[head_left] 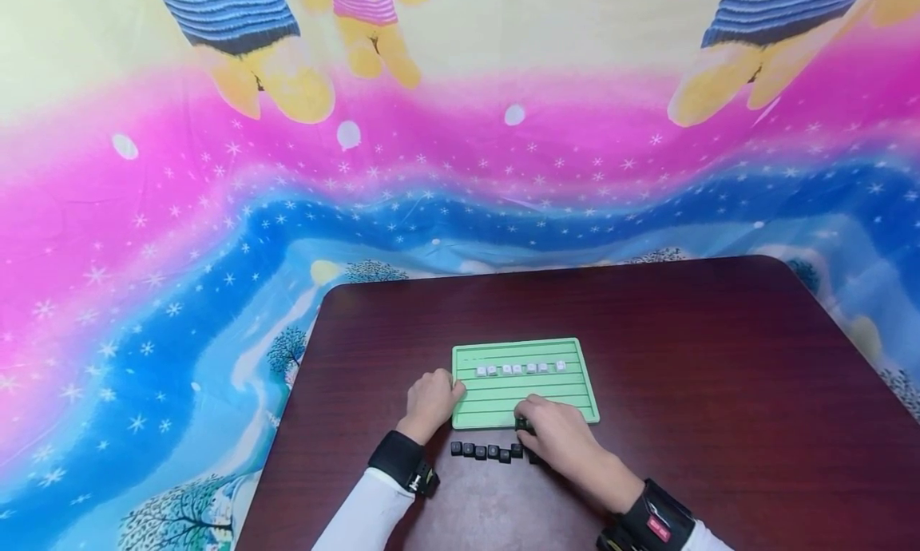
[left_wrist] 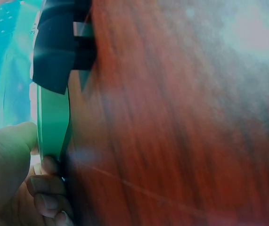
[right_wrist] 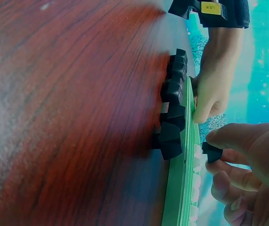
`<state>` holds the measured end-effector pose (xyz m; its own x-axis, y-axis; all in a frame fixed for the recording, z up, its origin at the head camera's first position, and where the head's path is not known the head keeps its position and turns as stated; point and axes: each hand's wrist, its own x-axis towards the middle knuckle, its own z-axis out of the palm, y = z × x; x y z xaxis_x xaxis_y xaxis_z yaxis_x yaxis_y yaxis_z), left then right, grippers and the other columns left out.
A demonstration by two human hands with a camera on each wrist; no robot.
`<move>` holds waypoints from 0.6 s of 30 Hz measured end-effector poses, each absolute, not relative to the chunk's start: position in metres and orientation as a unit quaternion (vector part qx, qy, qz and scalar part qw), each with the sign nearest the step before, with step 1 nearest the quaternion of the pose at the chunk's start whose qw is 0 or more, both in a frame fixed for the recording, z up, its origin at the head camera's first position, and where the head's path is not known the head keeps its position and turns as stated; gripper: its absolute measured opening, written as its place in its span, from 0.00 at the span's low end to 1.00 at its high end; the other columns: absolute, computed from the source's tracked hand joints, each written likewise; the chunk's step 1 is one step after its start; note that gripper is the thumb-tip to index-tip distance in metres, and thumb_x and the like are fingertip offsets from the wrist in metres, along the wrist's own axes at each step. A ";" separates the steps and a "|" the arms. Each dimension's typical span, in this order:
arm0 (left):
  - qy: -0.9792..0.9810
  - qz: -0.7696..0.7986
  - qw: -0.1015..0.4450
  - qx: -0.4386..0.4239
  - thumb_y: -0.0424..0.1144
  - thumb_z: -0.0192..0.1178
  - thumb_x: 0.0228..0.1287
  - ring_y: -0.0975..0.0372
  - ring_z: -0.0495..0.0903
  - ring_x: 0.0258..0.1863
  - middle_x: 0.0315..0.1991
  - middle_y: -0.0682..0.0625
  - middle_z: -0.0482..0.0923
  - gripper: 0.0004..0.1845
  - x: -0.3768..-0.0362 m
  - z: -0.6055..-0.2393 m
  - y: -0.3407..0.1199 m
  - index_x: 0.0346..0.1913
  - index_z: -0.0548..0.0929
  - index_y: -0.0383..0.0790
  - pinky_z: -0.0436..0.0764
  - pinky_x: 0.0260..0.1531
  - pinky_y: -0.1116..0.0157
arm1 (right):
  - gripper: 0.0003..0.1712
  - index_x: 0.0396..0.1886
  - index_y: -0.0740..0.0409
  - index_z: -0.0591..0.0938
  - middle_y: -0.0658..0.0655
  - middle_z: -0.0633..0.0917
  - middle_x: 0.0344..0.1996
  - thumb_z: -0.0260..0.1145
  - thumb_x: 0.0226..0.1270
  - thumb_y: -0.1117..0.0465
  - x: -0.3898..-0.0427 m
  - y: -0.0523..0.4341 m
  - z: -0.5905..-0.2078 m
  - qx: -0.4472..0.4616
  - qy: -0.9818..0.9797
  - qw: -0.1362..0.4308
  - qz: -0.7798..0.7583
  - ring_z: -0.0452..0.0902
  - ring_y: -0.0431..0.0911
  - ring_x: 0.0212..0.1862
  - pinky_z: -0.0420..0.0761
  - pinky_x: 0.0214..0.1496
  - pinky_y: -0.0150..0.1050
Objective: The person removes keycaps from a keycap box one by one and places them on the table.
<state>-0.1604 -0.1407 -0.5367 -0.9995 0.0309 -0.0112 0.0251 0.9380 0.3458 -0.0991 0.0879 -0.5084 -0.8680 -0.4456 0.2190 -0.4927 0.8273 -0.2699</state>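
A light green tray [head_left: 485, 410] with raised ridges lies on the table, holding a row of several white keycaps [head_left: 506, 370]. At its left edge, my left hand [head_left: 430, 399] grips the rim, thumb above and fingers curled below in the left wrist view. My right hand [head_left: 564, 437] is over the tray's near edge. Between its thumb and index finger, the right wrist view shows a pinched black keycap [right_wrist: 212, 151]. Several more black keycaps [head_left: 481, 453] stand in an uneven row on the table just in front of the tray, partly hidden by the right hand.
The dark reddish-brown wooden table [head_left: 704, 375] extends to both sides of the tray and behind it. A colourful printed cloth [head_left: 460, 152] hangs behind the table's far edge. Black straps with small devices [head_left: 402, 461] are worn on both wrists.
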 end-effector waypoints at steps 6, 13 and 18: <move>0.984 0.179 0.010 0.011 0.45 0.57 0.69 0.64 0.52 0.12 0.12 0.59 0.49 0.28 -0.161 -0.538 -0.141 0.13 0.57 0.49 0.52 0.15 0.67 | 0.11 0.36 0.49 0.86 0.44 0.84 0.31 0.77 0.53 0.57 -0.097 0.091 -0.507 0.244 -0.955 0.067 0.154 0.79 0.38 0.27 0.74 0.26 0.31; 0.984 0.178 0.012 0.009 0.45 0.57 0.68 0.64 0.51 0.12 0.12 0.59 0.49 0.28 -0.162 -0.538 -0.141 0.12 0.57 0.49 0.52 0.16 0.67 | 0.10 0.34 0.48 0.85 0.43 0.83 0.30 0.77 0.52 0.57 -0.095 0.096 -0.508 0.248 -0.954 0.076 0.151 0.76 0.36 0.25 0.72 0.25 0.31; 0.984 0.178 0.007 0.008 0.45 0.57 0.68 0.64 0.51 0.12 0.12 0.58 0.49 0.28 -0.162 -0.537 -0.140 0.12 0.56 0.49 0.52 0.16 0.66 | 0.10 0.34 0.48 0.85 0.44 0.82 0.29 0.77 0.52 0.58 -0.094 0.100 -0.509 0.252 -0.952 0.078 0.156 0.74 0.35 0.24 0.71 0.25 0.30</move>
